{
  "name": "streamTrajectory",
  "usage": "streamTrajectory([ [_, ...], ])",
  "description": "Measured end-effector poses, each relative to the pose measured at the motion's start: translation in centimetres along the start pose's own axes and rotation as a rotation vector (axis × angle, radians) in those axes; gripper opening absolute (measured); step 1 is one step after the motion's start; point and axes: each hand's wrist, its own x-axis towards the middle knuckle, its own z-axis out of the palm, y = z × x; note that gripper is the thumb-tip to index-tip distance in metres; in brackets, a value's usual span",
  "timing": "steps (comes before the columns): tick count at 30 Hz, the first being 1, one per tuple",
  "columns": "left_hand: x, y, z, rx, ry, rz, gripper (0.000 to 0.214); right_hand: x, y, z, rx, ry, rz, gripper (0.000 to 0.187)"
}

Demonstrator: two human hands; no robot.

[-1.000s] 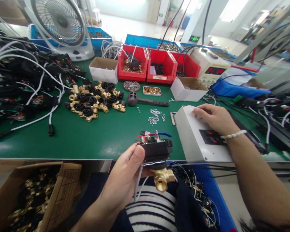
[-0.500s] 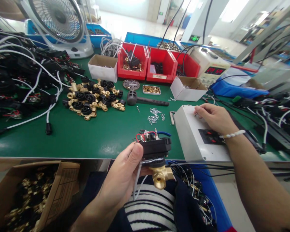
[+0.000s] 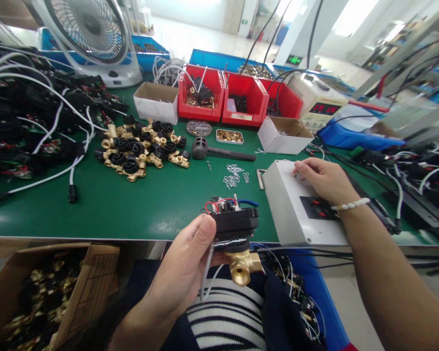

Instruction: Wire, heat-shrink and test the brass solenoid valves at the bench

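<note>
My left hand (image 3: 190, 256) is closed around a motorized brass valve (image 3: 237, 222), a black actuator with red and blue wires on top and a brass body below. A grey cable hangs from it past my fingers. The valve is held over the front edge of the green table (image 3: 161, 195). My right hand (image 3: 324, 178) rests at the top of a light grey control box (image 3: 289, 209), thumb and finger pinched on a small switch lever (image 3: 296, 173). On the box's face is a black terminal with red parts (image 3: 316, 207). Metal clips (image 3: 234, 175) lie left of the box.
Brass valve bodies (image 3: 135, 151) and a black mallet (image 3: 223, 151) lie behind. Red bins (image 3: 241, 117), white cartons (image 3: 155, 109) and a power supply (image 3: 316, 97) stand at the back. Black actuators with cables (image 3: 40, 131) crowd the left. Below are a cardboard box (image 3: 91, 287) and a blue crate (image 3: 331, 312).
Both hands stay almost in place, the left still holding the valve and the right still at the switch lever. The view shifts very slightly.
</note>
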Motion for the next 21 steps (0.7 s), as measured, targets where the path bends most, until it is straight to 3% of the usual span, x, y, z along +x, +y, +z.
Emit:
streamTrajectory([
  [12,0.07,-0.16,-0.17,-0.042,0.008,-0.008,0.048,-0.05,-0.23,0.07,0.018,-0.005,0.045,0.045],
  [18,0.2,-0.01,0.19,-0.151,0.057,0.081,0.029,-0.29,-0.72,-0.11,0.027,0.0,0.073,0.038],
  [21,0.4,0.28,0.36,-0.223,0.075,-0.038,0.031,-0.16,-0.34,-0.01,0.035,0.017,0.077,0.046],
])
